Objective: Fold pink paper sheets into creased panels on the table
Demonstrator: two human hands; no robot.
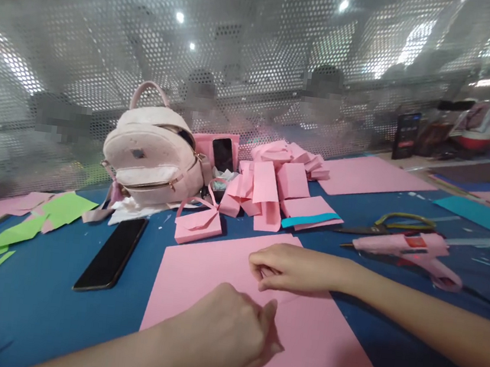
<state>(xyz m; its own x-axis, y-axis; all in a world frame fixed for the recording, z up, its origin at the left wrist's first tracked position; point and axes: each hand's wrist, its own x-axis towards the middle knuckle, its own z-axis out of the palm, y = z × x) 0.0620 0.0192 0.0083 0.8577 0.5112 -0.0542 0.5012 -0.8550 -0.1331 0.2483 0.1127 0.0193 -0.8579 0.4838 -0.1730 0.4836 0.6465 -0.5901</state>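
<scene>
A large pink paper sheet (197, 285) lies flat on the blue table in front of me. My left hand (227, 330) rests on the sheet's near middle with its fingers curled into a fist, thumb pressed along the side. My right hand (288, 267) lies on the sheet's far part, fingers bent and pinched together against the paper. Whether either hand grips a fold of the sheet is hidden by the fingers.
A black phone (112, 253) lies left of the sheet. Behind it stand a pink backpack (152, 160), a small folded pink paper bag (197, 225) and a heap of folded pink pieces (274, 184). A pink glue gun (410, 251) and scissors (389, 222) lie right. Green scraps (7, 231) lie left.
</scene>
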